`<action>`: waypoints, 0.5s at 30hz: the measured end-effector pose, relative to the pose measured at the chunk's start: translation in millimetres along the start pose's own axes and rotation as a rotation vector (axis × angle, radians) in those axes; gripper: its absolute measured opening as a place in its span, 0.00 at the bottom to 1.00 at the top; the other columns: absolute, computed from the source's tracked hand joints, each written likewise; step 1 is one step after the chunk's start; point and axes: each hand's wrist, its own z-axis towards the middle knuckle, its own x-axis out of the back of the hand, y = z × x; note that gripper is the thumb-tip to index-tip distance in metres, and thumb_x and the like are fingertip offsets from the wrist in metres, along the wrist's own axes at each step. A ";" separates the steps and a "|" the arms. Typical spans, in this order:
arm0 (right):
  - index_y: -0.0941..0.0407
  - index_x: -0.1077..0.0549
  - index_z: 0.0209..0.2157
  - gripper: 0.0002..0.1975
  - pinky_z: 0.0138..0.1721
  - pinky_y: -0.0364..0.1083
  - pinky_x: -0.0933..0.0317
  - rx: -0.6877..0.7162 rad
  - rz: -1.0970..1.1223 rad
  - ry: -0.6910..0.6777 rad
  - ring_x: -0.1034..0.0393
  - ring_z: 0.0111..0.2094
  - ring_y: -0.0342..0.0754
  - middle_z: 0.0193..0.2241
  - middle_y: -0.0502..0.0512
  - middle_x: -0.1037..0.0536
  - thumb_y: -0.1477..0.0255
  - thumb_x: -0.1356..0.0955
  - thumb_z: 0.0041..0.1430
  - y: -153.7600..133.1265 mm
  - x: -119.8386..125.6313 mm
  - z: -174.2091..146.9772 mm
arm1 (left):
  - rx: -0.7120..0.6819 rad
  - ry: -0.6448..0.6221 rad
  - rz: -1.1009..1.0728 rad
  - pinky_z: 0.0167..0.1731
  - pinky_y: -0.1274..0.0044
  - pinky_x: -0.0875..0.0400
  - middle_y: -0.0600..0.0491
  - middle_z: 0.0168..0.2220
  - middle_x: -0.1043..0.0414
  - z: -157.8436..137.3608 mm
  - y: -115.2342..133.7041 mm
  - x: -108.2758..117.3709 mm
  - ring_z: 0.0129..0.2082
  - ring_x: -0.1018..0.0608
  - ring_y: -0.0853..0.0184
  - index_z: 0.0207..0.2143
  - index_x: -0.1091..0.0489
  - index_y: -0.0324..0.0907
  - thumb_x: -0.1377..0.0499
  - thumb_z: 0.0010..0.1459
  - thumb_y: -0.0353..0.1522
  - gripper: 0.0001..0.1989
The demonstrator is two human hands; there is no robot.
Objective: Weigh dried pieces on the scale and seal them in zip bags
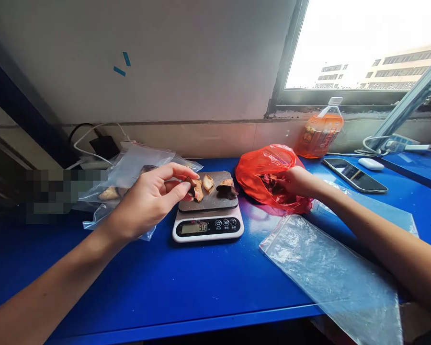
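A white kitchen scale (208,235) with a dark weighing plate stands on the blue table, its display reading about 9.0. Several dried mushroom pieces lie on the plate, among them a pale one (209,183) and a dark, curled one (226,189). At the plate's left edge, my left hand (157,196) is closed in a pinch on a brown dried mushroom piece (192,184). My right hand (297,182) reaches into the mouth of a red plastic bag (251,167) with dark reddish contents; its fingertips are hidden there.
Left of the scale lies a clear zip bag (143,155) holding mushroom pieces. A flat clear zip bag (330,268) overhangs the front edge at right. Behind my right arm are a phone (355,175), a white earbud case (371,164) and an orange drink bottle (319,134).
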 end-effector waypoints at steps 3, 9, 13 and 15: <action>0.59 0.21 0.42 0.14 0.45 0.52 0.31 -0.029 -0.014 0.005 0.24 0.42 0.55 0.41 0.63 0.18 0.75 0.37 0.60 -1.8 -5.7 4.7 | 0.005 -0.009 -0.018 0.35 0.74 0.21 0.53 0.28 0.22 -0.8 1.2 -0.1 0.29 0.20 0.65 0.34 0.25 0.43 0.35 0.52 0.33 0.06; 0.58 0.20 0.39 0.14 0.47 0.55 0.30 -0.090 0.047 0.059 0.23 0.43 0.58 0.38 0.62 0.17 0.74 0.37 0.60 -1.4 -5.9 2.7 | -0.008 -0.024 -0.046 0.36 0.73 0.20 0.53 0.28 0.21 -1.4 -0.2 0.6 0.30 0.19 0.64 0.34 0.25 0.44 0.34 0.51 0.32 0.06; 0.57 0.21 0.41 0.13 0.48 0.54 0.29 -0.125 0.136 0.096 0.23 0.45 0.57 0.40 0.59 0.17 0.74 0.36 0.58 -6.1 0.8 0.3 | -0.011 -0.020 -0.053 0.35 0.73 0.20 0.53 0.28 0.21 -1.0 0.3 1.0 0.29 0.19 0.63 0.33 0.25 0.45 0.34 0.52 0.32 0.05; 0.58 0.22 0.43 0.13 0.48 0.53 0.29 -0.136 0.186 0.095 0.22 0.45 0.56 0.42 0.60 0.18 0.73 0.36 0.59 -11.0 4.5 -1.5 | -0.008 -0.017 -0.057 0.35 0.74 0.20 0.53 0.29 0.21 -0.7 0.5 0.8 0.30 0.19 0.63 0.33 0.24 0.45 0.34 0.51 0.32 0.04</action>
